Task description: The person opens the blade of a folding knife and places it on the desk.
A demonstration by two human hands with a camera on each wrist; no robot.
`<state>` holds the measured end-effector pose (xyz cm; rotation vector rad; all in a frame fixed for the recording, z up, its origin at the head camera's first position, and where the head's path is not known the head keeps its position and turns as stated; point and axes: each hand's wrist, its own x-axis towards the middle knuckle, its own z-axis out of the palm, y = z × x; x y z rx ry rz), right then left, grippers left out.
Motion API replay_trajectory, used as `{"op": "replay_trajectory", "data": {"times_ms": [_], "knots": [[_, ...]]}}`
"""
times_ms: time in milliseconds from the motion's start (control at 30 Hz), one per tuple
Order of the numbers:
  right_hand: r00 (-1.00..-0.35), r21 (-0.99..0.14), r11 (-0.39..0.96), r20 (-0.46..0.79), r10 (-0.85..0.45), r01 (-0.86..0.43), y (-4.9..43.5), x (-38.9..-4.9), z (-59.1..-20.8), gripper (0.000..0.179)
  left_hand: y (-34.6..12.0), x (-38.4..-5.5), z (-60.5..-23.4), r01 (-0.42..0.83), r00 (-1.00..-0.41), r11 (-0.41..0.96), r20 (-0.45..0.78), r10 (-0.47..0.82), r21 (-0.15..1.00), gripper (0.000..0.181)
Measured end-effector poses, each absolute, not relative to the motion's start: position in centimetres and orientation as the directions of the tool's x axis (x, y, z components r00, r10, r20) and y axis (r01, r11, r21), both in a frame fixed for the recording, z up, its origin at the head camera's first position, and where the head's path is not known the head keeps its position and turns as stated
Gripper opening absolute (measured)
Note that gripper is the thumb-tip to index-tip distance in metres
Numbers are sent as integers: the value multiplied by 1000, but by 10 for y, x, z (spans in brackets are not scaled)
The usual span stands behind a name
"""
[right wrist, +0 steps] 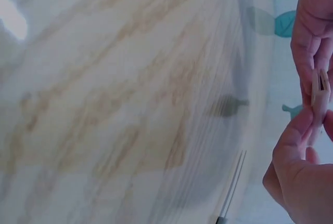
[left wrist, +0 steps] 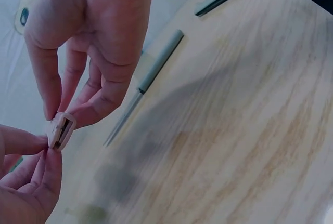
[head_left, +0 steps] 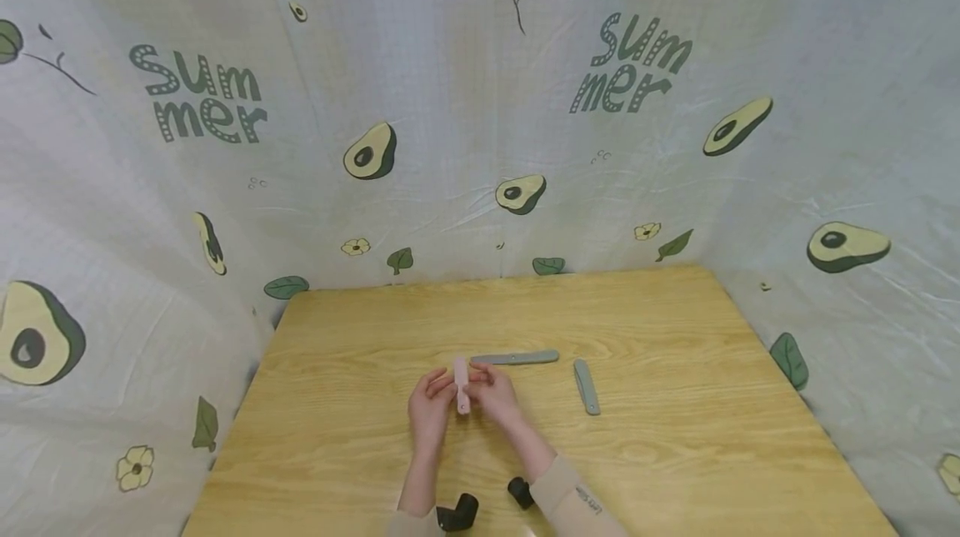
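Observation:
A pale pink folding knife (head_left: 461, 385) is held up between both hands over the table, its long side pointing away from me. My left hand (head_left: 431, 409) pinches one side of it between thumb and fingers. From the other side, my right hand (head_left: 497, 397) grips it the same way. In the left wrist view, a dark slot shows along the pink handle (left wrist: 63, 130), and no blade stands out from it. Just beyond the hands lies a grey-green folding knife (head_left: 534, 357), opened out with its blade pointing left.
A second grey-green knife (head_left: 587, 388), folded, lies to the right of the hands on the wooden table (head_left: 337, 454). Black wrist devices (head_left: 459, 513) sit close to both forearms. Behind the table's far edge hangs a printed cloth (head_left: 450, 103), which also covers both sides.

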<state>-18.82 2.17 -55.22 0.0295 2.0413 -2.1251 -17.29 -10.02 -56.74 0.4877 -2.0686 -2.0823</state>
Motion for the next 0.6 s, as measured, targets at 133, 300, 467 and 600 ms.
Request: {"op": "replay_trajectory", "data": {"times_ms": [133,300,467,600], "knots": [[-975,-989,-44,-131,-177,141,28,-188,-544,53,-99,-173,-562,-102,-941,-40,-110,-321,994,34],[-970,-992,-36,-106,-218,117,34,-195,-551,58,-98,-173,-551,-110,-959,-44,-118,-259,993,36],[-956,-994,-34,-93,-278,107,41,-198,-545,58,-97,-171,-536,-95,-977,-50,-102,-187,994,34],[-942,-997,8,-79,-328,81,48,-201,-546,57,-97,-176,-541,-94,-981,-38,-99,-170,995,34]]}}
